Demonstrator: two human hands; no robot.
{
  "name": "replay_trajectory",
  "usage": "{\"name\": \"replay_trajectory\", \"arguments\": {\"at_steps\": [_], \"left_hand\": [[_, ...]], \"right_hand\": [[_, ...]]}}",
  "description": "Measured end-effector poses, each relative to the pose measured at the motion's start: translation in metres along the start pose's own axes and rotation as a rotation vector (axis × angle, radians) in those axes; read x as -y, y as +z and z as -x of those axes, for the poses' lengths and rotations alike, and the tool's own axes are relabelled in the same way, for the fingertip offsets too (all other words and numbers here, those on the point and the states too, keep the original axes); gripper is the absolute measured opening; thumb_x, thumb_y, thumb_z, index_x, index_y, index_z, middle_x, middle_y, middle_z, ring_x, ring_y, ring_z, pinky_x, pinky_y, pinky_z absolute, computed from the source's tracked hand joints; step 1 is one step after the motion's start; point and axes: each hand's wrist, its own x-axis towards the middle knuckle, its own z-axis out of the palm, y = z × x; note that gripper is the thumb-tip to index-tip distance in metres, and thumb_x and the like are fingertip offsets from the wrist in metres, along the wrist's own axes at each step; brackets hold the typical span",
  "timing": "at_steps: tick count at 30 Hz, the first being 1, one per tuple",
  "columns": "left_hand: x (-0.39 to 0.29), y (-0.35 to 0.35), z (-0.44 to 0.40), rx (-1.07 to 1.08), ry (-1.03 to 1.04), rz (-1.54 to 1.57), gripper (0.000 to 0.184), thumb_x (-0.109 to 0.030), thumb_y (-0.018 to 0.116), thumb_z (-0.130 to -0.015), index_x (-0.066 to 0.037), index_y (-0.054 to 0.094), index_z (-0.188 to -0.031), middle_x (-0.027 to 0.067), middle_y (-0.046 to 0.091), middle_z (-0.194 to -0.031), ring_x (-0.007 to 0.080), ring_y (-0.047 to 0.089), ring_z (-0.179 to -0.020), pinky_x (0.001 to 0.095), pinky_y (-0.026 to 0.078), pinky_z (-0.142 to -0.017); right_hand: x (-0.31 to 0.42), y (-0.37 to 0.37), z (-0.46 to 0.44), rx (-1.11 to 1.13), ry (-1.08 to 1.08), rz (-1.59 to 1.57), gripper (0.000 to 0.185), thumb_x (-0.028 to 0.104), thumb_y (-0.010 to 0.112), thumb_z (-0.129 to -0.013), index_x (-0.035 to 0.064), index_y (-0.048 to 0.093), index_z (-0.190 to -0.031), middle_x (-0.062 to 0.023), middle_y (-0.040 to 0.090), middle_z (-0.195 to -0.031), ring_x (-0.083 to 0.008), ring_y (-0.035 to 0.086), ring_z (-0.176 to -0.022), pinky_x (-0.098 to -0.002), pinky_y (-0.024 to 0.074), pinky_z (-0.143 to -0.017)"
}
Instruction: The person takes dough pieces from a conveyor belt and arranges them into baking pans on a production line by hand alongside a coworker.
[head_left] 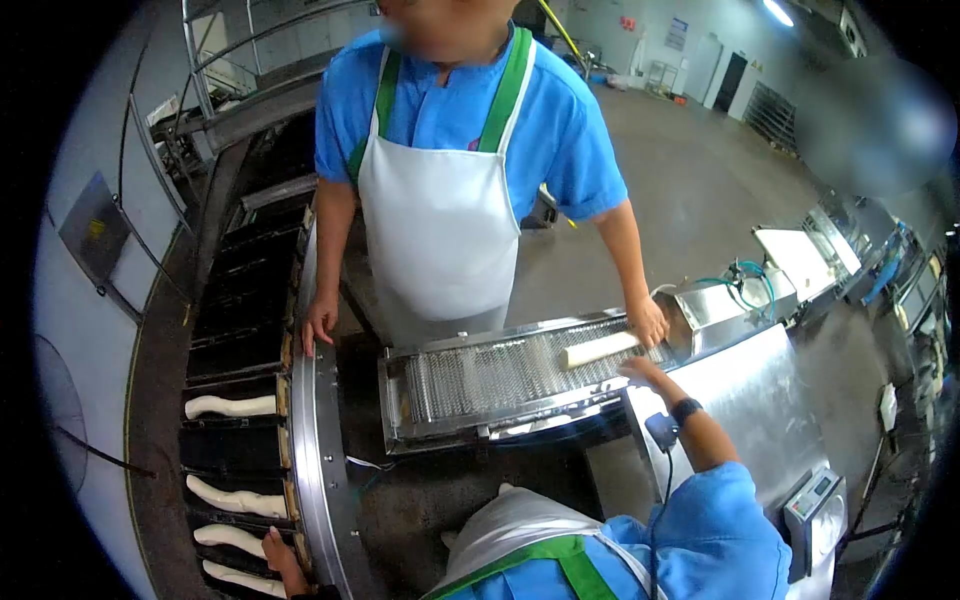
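On the left, my left hand (280, 552) is at the right end of a pale dough strip (228, 540) in a black tray, its fingers closed on that end. More dough strips, one above (235, 497) and one below (240, 578), lie in the neighbouring black slots. My right hand (648, 373) is over the near edge of the mesh conveyor (480, 375), fingers stretched out and holding nothing I can see. Just beyond it lies a thick dough roll (600, 350) on the mesh. A co-worker's hand (650, 322) touches the roll's right end.
The co-worker in a white apron (440, 230) stands across the conveyor, other hand (320, 322) by the metal rail (318, 430). Another dough strip (230, 406) lies farther up the trays. A steel table (745, 400) and a digital scale (815, 500) are at right.
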Motion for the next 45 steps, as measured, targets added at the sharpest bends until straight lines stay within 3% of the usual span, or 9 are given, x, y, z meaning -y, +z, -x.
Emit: {"name": "replay_trajectory", "arguments": {"at_steps": [9, 14, 18, 20, 25, 33, 35, 39, 45], "left_hand": [[-0.011, -0.041, 0.003, -0.028, 0.019, -0.005, 0.056, -0.049, 0.039, -0.077, -0.004, 0.032, -0.044, 0.004, 0.018, -0.041, 0.0162, 0.015, -0.038, 0.0368, 0.015, -0.04], [-0.018, -0.065, -0.003, 0.11, -0.01, -0.213, 0.057, -0.052, 0.042, -0.073, 0.001, 0.05, -0.051, 0.0041, 0.034, -0.038, 0.0174, 0.027, -0.033, 0.0369, 0.032, -0.038], [-0.027, -0.064, -0.006, 0.14, -0.532, 0.566, 0.045, -0.035, 0.041, -0.08, 0.004, 0.051, -0.061, 0.0096, 0.048, -0.053, 0.0168, 0.042, -0.043, 0.0309, 0.036, -0.042], [-0.051, -0.078, 0.003, 0.239, -0.026, 0.269, 0.04, -0.032, 0.038, -0.081, 0.004, 0.053, -0.072, 0.0107, 0.05, -0.062, 0.0201, 0.044, -0.05, 0.0308, 0.037, -0.049], [-0.095, -0.071, -0.025, 0.108, -0.489, -0.308, 0.045, -0.042, 0.034, -0.08, -0.002, 0.049, -0.067, 0.0127, 0.049, -0.064, 0.0282, 0.047, -0.06, 0.0371, 0.033, -0.055], [-0.076, -0.103, 0.024, 0.179, -0.476, -0.486, 0.037, -0.044, 0.038, -0.076, -0.012, 0.056, -0.085, 0.0078, 0.053, -0.085, 0.0294, 0.046, -0.082, 0.0487, 0.028, -0.072], [-0.108, -0.113, 0.022, -0.385, -0.242, -0.527, 0.026, -0.033, 0.045, -0.073, -0.014, 0.056, -0.087, 0.0058, 0.053, -0.085, 0.0265, 0.046, -0.086, 0.0469, 0.03, -0.072], [-0.135, -0.101, -0.044, -0.036, 0.266, -0.313, 0.025, -0.018, 0.047, -0.069, -0.02, 0.056, -0.092, 0.0045, 0.053, -0.085, 0.0225, 0.046, -0.085, 0.0414, 0.029, -0.072], [-0.156, -0.058, -0.122, 0.81, 0.071, -0.601, 0.032, -0.031, 0.036, -0.076, -0.025, 0.051, -0.104, 0.0071, 0.047, -0.108, 0.029, 0.033, -0.105, 0.0471, 0.011, -0.089]], "right_hand": [[-0.078, -0.048, -0.017, -0.121, 0.162, -0.711, 0.02, 0.015, 0.053, -0.07, 0.0053, 0.051, -0.088, -0.0067, 0.051, -0.074, -0.0202, 0.051, -0.069, -0.0324, 0.0431, -0.055], [-0.038, -0.064, -0.001, -0.197, 0.256, -0.556, 0.032, 0.026, 0.047, -0.075, 0.0053, 0.043, -0.099, -0.007, 0.053, -0.09, -0.019, 0.053, -0.069, -0.0306, 0.0451, -0.057], [-0.07, -0.051, -0.001, -0.136, -0.188, -1.035, 0.031, 0.026, 0.042, -0.079, 0.0063, 0.043, -0.103, -0.0078, 0.047, -0.098, -0.0179, 0.048, -0.086, -0.032, 0.0392, -0.074], [-0.036, -0.05, 0.002, -0.102, -0.19, -0.591, 0.035, 0.03, 0.043, -0.078, 0.0041, 0.043, -0.102, -0.0082, 0.048, -0.096, -0.018, 0.047, -0.088, -0.0297, 0.0389, -0.074], [0.023, -0.058, -0.055, 0.092, -0.163, -0.654, 0.042, 0.038, 0.046, -0.073, 0.0077, 0.045, -0.102, -0.0046, 0.049, -0.094, -0.0176, 0.05, -0.082, -0.0308, 0.0408, -0.069], [0.023, -0.052, -0.052, 0.033, 0.035, -0.444, 0.032, 0.034, 0.049, -0.074, 0.0104, 0.046, -0.096, -0.0038, 0.051, -0.088, -0.0172, 0.053, -0.074, -0.0256, 0.0421, -0.058], [0.04, -0.045, -0.041, 0.019, -0.031, -0.414, 0.034, 0.034, 0.047, -0.075, 0.0089, 0.045, -0.097, -0.0047, 0.052, -0.09, -0.0166, 0.053, -0.075, -0.0246, 0.0417, -0.057], [0.053, -0.042, -0.043, 0.076, 0.134, -0.38, 0.034, 0.033, 0.048, -0.073, 0.0092, 0.043, -0.096, -0.0048, 0.051, -0.086, -0.0172, 0.053, -0.073, -0.0232, 0.0411, -0.052], [0.067, -0.027, -0.048, 0.073, 0.245, -0.372, 0.03, 0.031, 0.047, -0.075, 0.01, 0.044, -0.096, -0.0051, 0.051, -0.087, -0.0162, 0.052, -0.073, -0.026, 0.0428, -0.057]]}}
